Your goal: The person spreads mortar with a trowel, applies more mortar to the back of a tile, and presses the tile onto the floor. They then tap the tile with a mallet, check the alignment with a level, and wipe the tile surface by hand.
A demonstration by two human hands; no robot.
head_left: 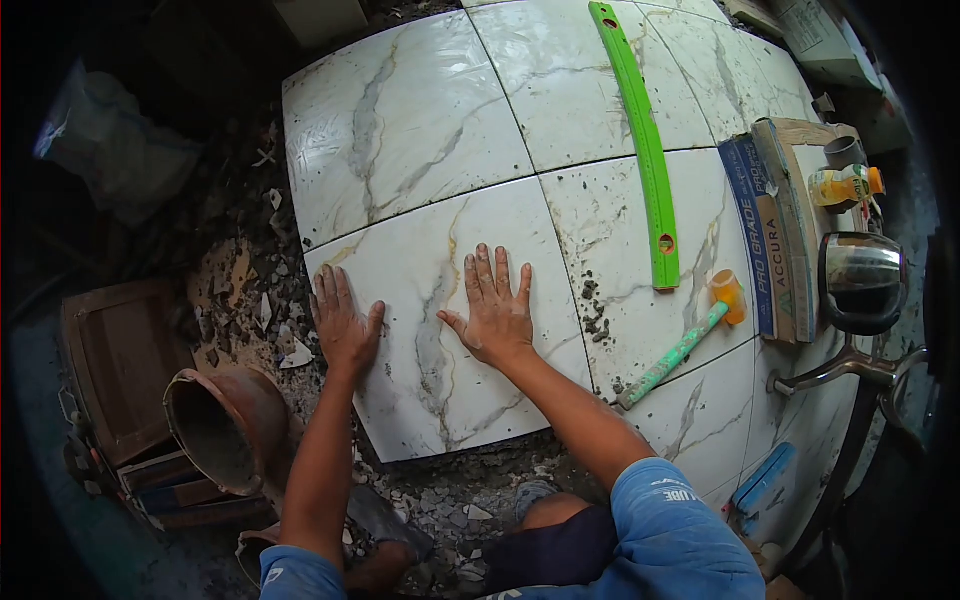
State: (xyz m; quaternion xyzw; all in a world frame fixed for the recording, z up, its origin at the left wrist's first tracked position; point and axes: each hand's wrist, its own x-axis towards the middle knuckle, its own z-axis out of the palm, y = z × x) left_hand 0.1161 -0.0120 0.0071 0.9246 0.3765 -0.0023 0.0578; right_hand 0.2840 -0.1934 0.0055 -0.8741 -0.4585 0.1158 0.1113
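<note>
As rubble borders it, the tile lies at the edge of the floor | left hand and right hand pressed flat, grip wide, empty, seemingly to spread weight | level, mallet nearby.

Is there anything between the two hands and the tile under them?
Nothing visible. The left hand and the right hand lie flat, directly on the tile. The level and the mallet lie on neighbouring tiles to the right, apart from both hands.
</note>
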